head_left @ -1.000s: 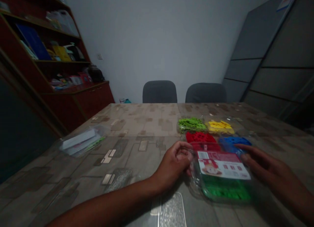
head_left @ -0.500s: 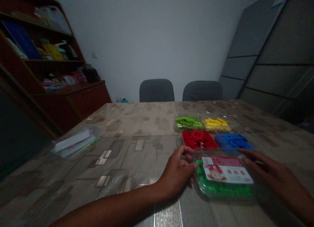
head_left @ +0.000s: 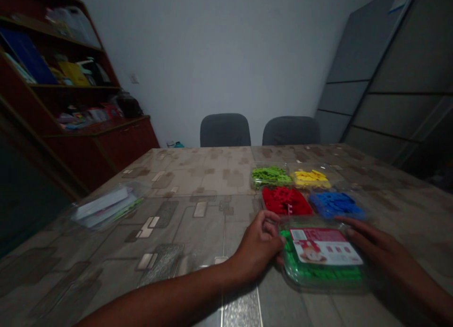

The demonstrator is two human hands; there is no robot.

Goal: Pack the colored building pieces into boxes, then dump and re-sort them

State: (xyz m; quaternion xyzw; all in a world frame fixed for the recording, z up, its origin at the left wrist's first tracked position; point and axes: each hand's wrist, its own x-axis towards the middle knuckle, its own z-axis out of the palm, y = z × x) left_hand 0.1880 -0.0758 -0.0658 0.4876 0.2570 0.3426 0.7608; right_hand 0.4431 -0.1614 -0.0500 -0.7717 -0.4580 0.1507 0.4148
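Green pieces (head_left: 322, 272) partly under label (head_left: 327, 247)

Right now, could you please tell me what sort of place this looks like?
It looks like a room in a home, perhaps a dining room, though I cannot be sure: there is a large patterned table, two grey chairs along its far side, and a reddish cabinet at the left.

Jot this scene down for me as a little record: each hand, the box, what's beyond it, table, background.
Left hand: gripping the box's left edge
Right hand: at the box's right edge
Box: see-through, label on top, green pieces inside
Beyond box: red pieces, blue pieces, light green pieces, yellow pieces
Table: patterned, see-through plastic package at left
Background: gray chairs, shelves
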